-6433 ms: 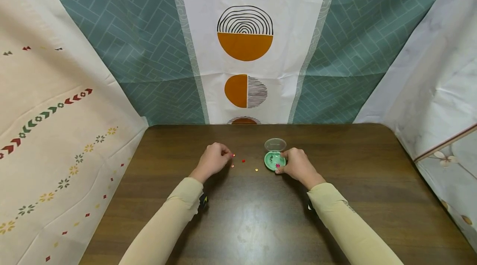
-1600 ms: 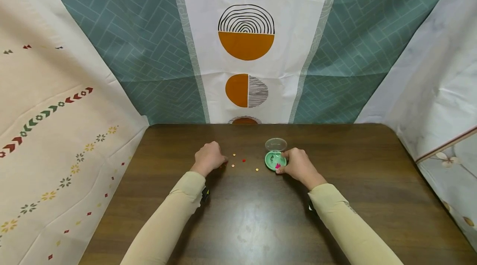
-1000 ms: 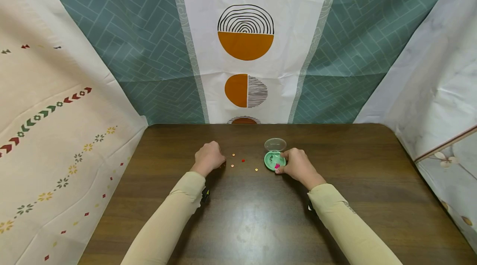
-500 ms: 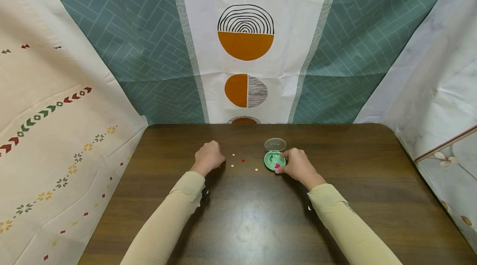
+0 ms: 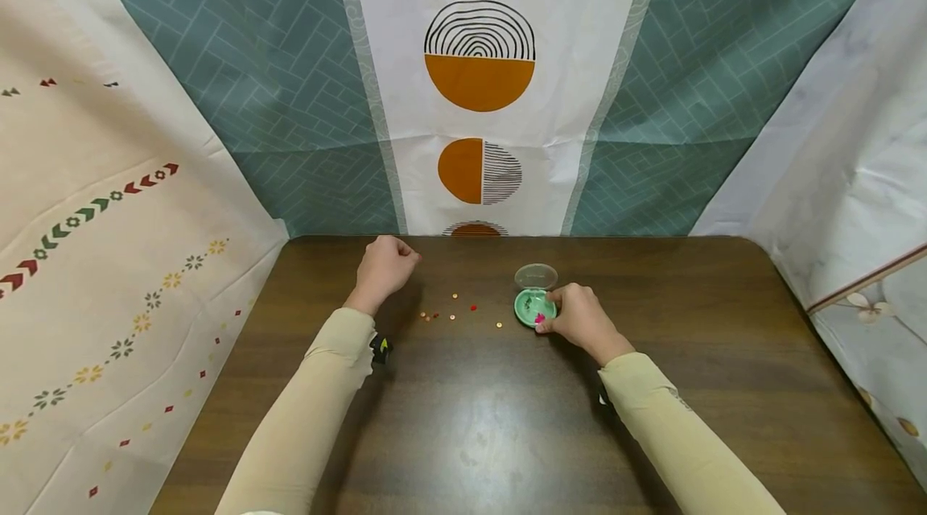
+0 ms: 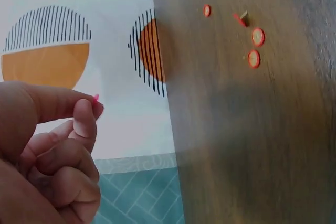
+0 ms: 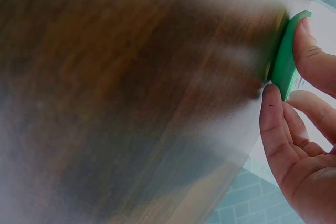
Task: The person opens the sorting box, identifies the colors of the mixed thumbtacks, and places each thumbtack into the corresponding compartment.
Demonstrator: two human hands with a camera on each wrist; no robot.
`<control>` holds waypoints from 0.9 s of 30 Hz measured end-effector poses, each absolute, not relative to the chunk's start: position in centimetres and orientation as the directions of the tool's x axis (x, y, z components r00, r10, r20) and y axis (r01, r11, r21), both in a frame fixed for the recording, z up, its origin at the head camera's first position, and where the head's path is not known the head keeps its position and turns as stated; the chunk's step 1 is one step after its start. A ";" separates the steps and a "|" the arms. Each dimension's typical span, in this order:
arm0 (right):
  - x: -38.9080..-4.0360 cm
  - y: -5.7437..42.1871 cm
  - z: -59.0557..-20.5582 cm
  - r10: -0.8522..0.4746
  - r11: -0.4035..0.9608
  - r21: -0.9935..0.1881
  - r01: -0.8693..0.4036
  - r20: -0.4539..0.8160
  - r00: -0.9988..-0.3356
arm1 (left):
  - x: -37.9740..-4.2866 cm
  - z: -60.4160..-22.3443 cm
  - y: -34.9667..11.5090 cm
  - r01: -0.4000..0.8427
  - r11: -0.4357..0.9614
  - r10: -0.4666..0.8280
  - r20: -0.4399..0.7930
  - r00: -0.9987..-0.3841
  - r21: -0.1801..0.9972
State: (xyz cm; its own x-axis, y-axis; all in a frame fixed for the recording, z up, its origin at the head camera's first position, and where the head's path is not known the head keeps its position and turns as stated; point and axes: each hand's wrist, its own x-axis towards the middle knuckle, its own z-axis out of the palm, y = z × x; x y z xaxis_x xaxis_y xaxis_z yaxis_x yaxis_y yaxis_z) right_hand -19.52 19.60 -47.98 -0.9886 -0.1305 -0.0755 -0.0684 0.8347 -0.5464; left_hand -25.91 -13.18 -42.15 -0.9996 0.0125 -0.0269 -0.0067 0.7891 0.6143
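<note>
My left hand is raised near the table's far edge. Its thumb and index finger pinch a tiny pink piece, mostly hidden by the fingertips. Below and right of that hand, several small discs lie scattered, among them a red one and a yellowish one. In the left wrist view, one orange-rimmed disc shows a pale centre. My right hand holds the right side of a round green case between thumb and fingers. Magenta bits lie inside, by the thumb.
The case's clear oval lid stands raised on its far side. A brown wooden table carries everything. Patterned cloth hangs behind the far edge, and more cloth hangs at both sides.
My left hand has lifted off the discs and moved up and left, uncovering several small ones. The right hand keeps its hold on the case. The head view has tilted slightly.
</note>
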 end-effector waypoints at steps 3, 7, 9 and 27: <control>-19.7 19.6 -47.9 -0.128 0.836 -0.545 -0.065 -0.078 -0.989 | -26.0 -42.2 -12.9 0.045 0.736 0.055 0.007 -0.998 0.675; -19.7 19.6 -48.0 -0.126 0.835 -0.547 -0.062 -0.080 -0.989 | -25.8 -42.6 -11.9 0.105 0.676 0.131 0.022 -0.991 0.730; -19.7 19.6 -48.1 -0.121 0.835 -0.548 -0.054 -0.087 -0.989 | -25.7 -42.8 -11.2 0.118 0.662 0.162 0.012 -0.987 0.740; -19.4 19.4 -47.9 -0.126 0.835 -0.547 -0.062 -0.081 -0.989 | -25.0 -43.1 -6.0 0.254 0.620 0.331 0.047 -0.943 0.743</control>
State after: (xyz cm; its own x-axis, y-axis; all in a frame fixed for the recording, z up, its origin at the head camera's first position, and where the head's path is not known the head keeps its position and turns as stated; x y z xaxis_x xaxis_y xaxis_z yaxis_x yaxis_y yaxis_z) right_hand -19.40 19.42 -47.91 -0.9887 -0.1262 -0.0805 -0.0620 0.8348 -0.5470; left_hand -25.00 -6.01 -43.12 -0.9426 0.3306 0.0465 0.2539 0.6195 0.7428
